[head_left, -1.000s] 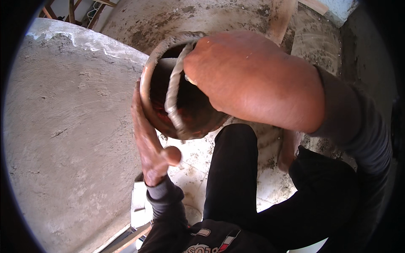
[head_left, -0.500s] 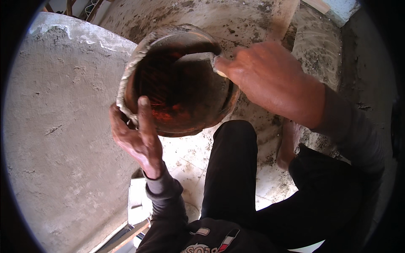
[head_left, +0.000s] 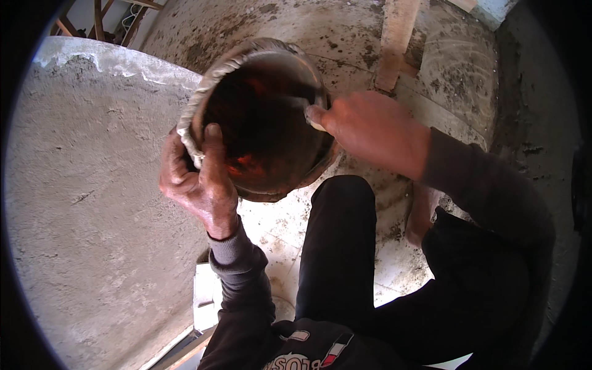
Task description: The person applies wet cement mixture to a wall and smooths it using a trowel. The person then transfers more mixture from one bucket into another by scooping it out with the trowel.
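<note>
A round, dark bucket with a mortar-crusted rim is tilted so that its mouth faces me. Its inside is dark, with reddish patches. My left hand grips the rim at the near left, the thumb inside and the fingers outside. At the right side of the mouth, my right hand is closed around the pale handle of what looks like a trowel. The blade reaches into the bucket, dark and smeared by motion, so its edge is hard to make out.
A rough plastered wall rises along the left. The floor is spattered with mortar. A wooden board stands at the far right, by a grey wall. My bare foot and a white box are lower down.
My right hand has moved left and slightly down, taking the trowel deeper into the bucket's shadow. The bucket has turned a little in my left hand, which keeps its grip.
</note>
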The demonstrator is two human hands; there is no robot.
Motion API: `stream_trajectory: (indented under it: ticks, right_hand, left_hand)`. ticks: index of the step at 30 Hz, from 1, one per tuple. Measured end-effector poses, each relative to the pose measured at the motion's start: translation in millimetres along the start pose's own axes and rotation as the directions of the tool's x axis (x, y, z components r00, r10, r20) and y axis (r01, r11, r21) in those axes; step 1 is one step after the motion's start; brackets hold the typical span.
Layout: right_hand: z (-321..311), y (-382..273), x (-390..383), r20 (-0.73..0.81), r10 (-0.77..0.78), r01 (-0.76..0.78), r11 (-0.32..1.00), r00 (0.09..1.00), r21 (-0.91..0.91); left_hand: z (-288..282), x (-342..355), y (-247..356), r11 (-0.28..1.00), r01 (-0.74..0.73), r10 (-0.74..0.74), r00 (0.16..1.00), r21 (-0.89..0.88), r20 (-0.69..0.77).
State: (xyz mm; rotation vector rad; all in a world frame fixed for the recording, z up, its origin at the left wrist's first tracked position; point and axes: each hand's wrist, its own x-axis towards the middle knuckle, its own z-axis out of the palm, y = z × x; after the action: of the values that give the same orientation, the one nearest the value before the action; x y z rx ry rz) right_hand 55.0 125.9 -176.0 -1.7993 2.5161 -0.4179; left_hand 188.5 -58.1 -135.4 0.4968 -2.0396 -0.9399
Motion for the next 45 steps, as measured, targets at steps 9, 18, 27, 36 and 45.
stream_trajectory:
  ticks: [9, 18, 27, 36, 45]
  right_hand:
    - [23, 45, 9, 0.190, 0.000, -0.113, 0.803, 0.982, 0.586]
    - [9, 43, 7, 0.594, 0.031, -0.544, 0.441, 0.804, 0.714]
    - [26, 22, 2, 0.559, -0.135, -0.539, 0.161, 0.818, 0.827]
    - [22, 11, -20, 0.553, -0.183, -0.562, 0.001, 0.813, 0.827]
    - [-1, 30, -58, 0.516, -0.114, -0.529, -0.160, 0.849, 0.834]
  left_hand:
    - [7, 3, -8, 0.994, -0.092, 0.097, 0.992, -0.063, 0.079]
    - [11, 1, -8, 0.996, -0.047, 0.055, 0.993, -0.080, 0.102]
    - [-2, -5, -14, 0.999, -0.018, 0.023, 0.992, -0.045, 0.121]
    - [-13, -12, -15, 0.990, -0.105, 0.113, 0.990, 0.091, -0.082]
    - [-50, -11, 0, 0.996, -0.025, 0.047, 0.957, 0.081, -0.287]
